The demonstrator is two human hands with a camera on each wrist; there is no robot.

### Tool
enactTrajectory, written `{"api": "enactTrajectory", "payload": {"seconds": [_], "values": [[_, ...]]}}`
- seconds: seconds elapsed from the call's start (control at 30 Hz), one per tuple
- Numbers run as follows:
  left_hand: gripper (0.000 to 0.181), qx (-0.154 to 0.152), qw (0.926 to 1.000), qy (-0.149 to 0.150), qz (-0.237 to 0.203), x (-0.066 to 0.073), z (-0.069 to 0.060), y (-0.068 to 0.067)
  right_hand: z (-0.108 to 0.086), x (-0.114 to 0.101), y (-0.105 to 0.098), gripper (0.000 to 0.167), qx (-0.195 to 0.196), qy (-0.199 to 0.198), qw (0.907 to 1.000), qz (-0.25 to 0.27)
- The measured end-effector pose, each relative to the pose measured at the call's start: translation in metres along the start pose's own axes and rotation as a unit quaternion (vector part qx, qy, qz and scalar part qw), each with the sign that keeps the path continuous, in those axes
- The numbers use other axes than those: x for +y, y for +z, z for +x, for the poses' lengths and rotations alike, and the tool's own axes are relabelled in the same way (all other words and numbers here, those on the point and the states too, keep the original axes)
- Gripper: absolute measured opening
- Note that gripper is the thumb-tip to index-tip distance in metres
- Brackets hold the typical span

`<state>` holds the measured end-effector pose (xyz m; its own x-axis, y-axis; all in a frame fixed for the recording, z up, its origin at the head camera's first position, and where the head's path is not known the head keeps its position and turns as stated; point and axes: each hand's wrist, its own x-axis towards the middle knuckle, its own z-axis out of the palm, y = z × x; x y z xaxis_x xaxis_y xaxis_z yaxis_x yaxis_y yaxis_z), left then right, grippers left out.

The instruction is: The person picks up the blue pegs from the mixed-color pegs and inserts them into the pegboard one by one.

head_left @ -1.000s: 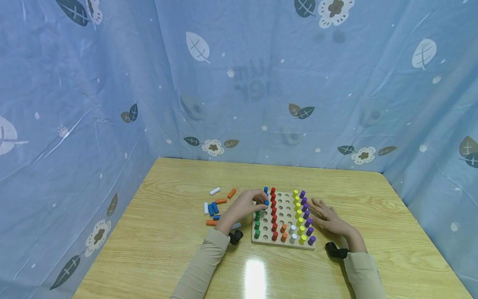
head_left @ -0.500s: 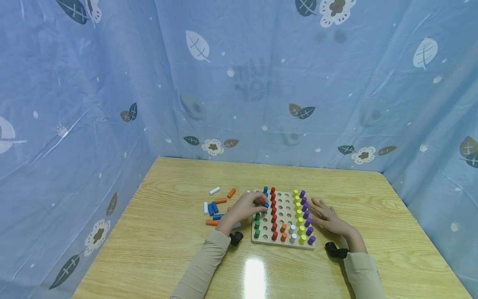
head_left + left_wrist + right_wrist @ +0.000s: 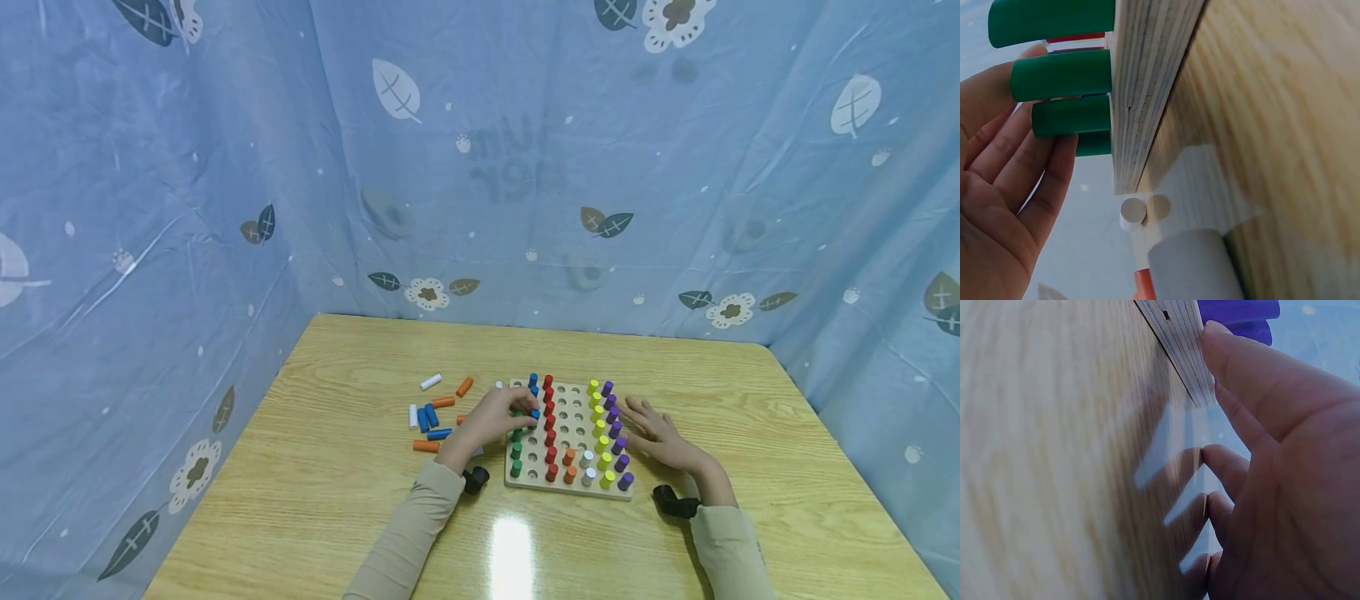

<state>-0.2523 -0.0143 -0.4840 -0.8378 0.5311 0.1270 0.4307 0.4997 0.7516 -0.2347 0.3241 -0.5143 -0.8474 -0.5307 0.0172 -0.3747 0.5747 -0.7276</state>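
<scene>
My left hand (image 3: 489, 421) reaches over the left side of a wooden pegboard (image 3: 568, 487) and pinches a blue peg (image 3: 534, 414) between thumb and fingers. The blue peg is upright, in the second column at a hole below two other blue pegs (image 3: 533, 380). In the left wrist view, green pegs (image 3: 1063, 75) stand in front of my fingertips and hide most of what they grip. My right hand (image 3: 660, 439) lies with fingers spread at the board's right edge; in the right wrist view its thumb touches the board's side, near purple pegs (image 3: 1244, 309).
Loose pegs lie left of the board: orange (image 3: 426, 446), blue (image 3: 439, 434) and white (image 3: 431, 382). Red pegs (image 3: 551, 437), yellow pegs (image 3: 600, 429) and a few orange and white pegs stand in the board. Several holes are bare. A blue curtain (image 3: 525, 208) surrounds the table.
My left hand has shifted slightly toward me, and the blue peg in its pinch sits a little lower over the board. The right hand has kept its place.
</scene>
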Motion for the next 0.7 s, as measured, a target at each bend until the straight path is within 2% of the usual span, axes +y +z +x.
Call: {"api": "enactTrajectory", "payload": {"seconds": [0.7], "values": [[0.019, -0.002, 0.9996, -0.02, 0.019, 0.0003, -0.002, 0.0026, -0.0012, -0.0003, 0.0001, 0.055, 0.0, -0.007, 1.0, -0.003]]}}
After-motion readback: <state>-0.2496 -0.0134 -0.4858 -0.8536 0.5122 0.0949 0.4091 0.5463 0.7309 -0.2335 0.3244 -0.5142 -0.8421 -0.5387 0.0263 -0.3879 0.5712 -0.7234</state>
